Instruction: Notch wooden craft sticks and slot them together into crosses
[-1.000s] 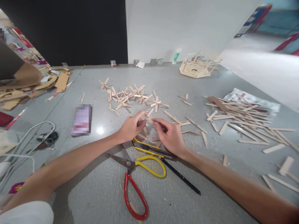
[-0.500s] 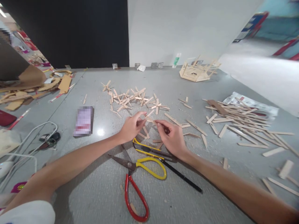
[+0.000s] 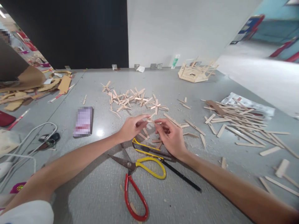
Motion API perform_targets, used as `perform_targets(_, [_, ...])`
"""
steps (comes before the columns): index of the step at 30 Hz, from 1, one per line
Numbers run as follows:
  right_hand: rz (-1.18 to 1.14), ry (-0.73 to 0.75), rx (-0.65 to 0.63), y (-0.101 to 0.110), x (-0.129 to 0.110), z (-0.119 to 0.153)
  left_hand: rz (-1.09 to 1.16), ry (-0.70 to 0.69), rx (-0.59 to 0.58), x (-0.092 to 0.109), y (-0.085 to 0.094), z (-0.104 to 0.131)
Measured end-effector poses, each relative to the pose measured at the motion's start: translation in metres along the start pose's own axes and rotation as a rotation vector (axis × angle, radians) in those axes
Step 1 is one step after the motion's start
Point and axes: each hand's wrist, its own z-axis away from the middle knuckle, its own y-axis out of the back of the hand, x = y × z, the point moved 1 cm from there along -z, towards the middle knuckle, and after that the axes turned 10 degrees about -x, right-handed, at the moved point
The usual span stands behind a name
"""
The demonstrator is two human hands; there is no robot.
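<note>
Small crossed wooden sticks (image 3: 151,119) are pinched between my two hands in the middle of the table. My left hand (image 3: 133,127) grips them from the left with thumb and forefinger. From the right, my right hand (image 3: 170,134) holds their other end. Below the hands lie a yellow and black cutter knife (image 3: 147,150), a black pen-like rod (image 3: 183,176) and open scissors (image 3: 131,166) with one yellow and one red handle. A pile of short wooden pieces (image 3: 126,99) lies just beyond my hands.
On the right are a heap of long sticks (image 3: 247,124) and a plastic packet (image 3: 252,105). A wooden frame (image 3: 195,73) and a glue stick (image 3: 175,61) stand at the back. Left are a phone-like box (image 3: 83,121), keys (image 3: 50,138), a white cable (image 3: 35,127) and cardboard scraps (image 3: 64,84).
My left forefinger has closed down onto the sticks, and my two hands are slightly closer together. The view has shifted a little.
</note>
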Motion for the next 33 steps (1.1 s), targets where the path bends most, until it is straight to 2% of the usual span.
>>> perform_targets(7, [-0.040,-0.008,-0.007,0.000,0.000,0.001,0.066,-0.018,-0.046,0.007,0.002,0.001])
perform_targets(16, [-0.075,-0.025,-0.041,-0.001,0.003,0.002,0.276,0.069,-0.040,0.007,0.005,-0.003])
perform_targets(19, [-0.117,-0.060,-0.059,-0.002,0.003,0.002,0.345,0.094,0.017,0.004,0.007,-0.005])
perform_targets(21, [-0.128,-0.082,-0.020,0.000,0.001,0.000,0.396,0.111,0.098,0.000,0.009,-0.008])
perform_targets(25, [-0.181,-0.121,0.072,0.015,-0.011,-0.011,0.488,0.142,0.231,-0.010,0.012,-0.013])
perform_targets(29, [-0.122,-0.117,0.181,0.043,-0.023,-0.024,0.560,0.169,0.278,-0.014,0.011,-0.016])
perform_targets(33, [0.186,-0.097,0.093,0.067,-0.027,-0.034,0.595,0.174,0.275,-0.016,0.010,-0.016])
